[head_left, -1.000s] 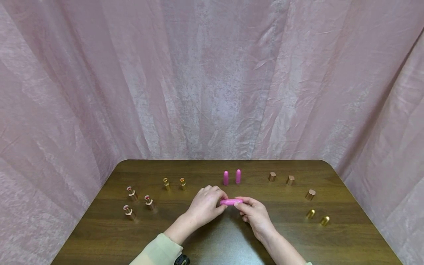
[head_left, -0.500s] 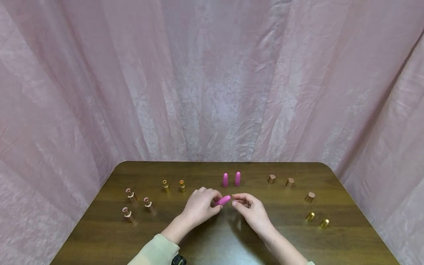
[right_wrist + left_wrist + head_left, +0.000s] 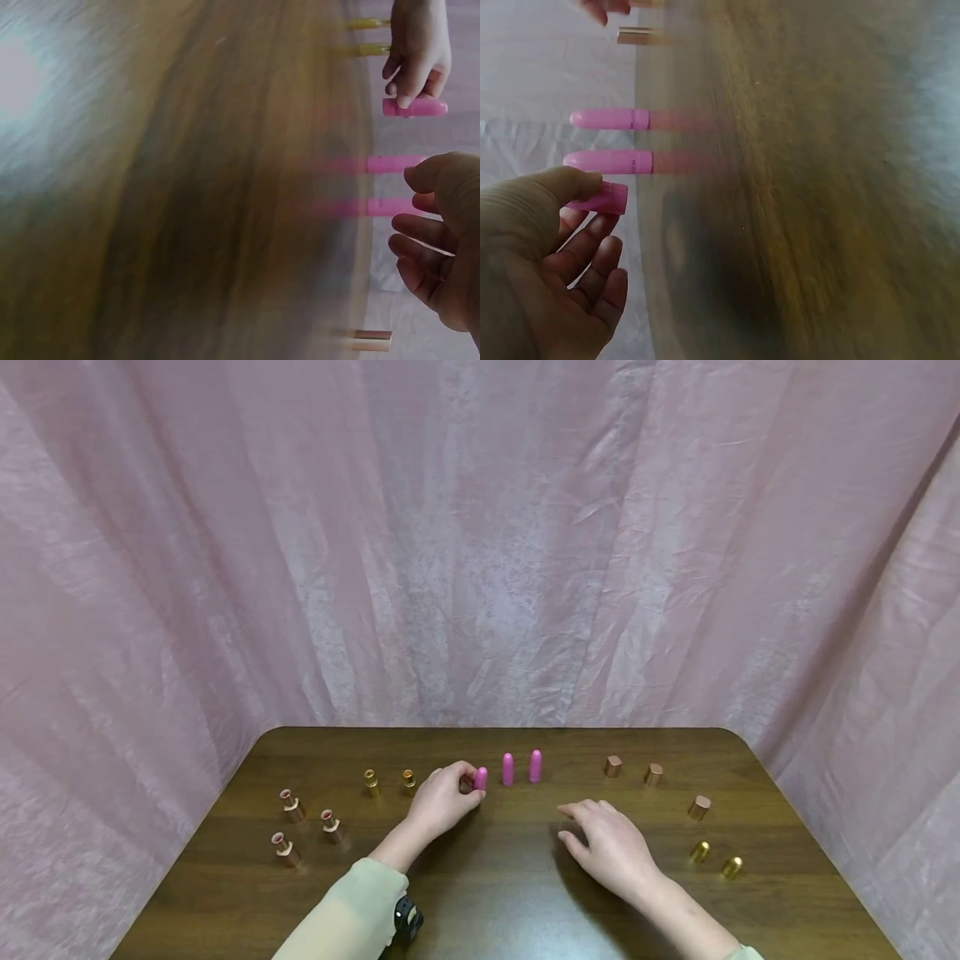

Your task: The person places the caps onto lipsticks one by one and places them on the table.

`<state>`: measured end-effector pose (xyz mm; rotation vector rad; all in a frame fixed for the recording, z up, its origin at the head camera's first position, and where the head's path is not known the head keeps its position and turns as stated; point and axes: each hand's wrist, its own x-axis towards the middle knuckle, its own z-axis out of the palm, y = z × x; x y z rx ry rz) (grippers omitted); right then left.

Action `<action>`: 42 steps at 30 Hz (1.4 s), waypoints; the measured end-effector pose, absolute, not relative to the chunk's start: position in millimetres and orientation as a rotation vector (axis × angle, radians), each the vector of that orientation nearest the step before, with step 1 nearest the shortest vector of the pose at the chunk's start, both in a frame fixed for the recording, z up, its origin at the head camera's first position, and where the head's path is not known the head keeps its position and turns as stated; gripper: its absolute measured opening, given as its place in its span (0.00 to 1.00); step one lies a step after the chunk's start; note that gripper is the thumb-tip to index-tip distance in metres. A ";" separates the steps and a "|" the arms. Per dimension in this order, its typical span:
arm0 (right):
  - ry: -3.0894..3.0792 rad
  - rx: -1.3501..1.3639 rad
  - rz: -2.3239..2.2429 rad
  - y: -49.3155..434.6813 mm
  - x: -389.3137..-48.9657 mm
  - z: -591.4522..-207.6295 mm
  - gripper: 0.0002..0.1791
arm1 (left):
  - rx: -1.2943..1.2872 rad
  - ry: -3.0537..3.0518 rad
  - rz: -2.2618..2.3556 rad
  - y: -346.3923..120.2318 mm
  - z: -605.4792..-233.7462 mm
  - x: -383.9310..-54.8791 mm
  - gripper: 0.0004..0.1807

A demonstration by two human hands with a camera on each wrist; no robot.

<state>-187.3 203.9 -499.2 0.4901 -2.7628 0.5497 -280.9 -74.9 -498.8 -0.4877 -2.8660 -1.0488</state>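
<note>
Pinching a pink lipstick tube (image 3: 481, 779) in the left hand (image 3: 438, 802), apparently to steady it near upright beside two matching tubes (image 3: 507, 770); holding the right hand (image 3: 611, 849) relaxed, empty, over the worktop (image 3: 502, 893).

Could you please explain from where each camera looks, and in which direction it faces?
Head: worn on the head, facing forward and down at the table and pink curtain; left hand, right hand and forearms show.
Left wrist: worn on that wrist, facing the held pink tube; the left hand shows large, the right hand partly, at the top edge.
Right wrist: worn on that wrist, facing past the right hand toward two standing pink tubes; the left hand also shows.
Shared: both wrist views show these three tubes.
</note>
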 end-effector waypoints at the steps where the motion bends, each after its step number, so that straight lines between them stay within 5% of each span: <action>1: -2.771 0.501 0.524 205.1 -187.1 -500.6 0.20 | -0.470 -2.874 -1.063 -73.6 -499.6 -283.0 0.10; 27: -2.732 0.545 0.477 202.4 -180.5 -516.1 0.18 | -0.344 -2.859 -1.162 -72.4 -523.3 -306.4 0.13; 42: -2.785 0.442 0.512 220.1 -177.9 -503.2 0.19 | -0.448 -2.909 -0.826 -91.8 -510.1 -272.8 0.18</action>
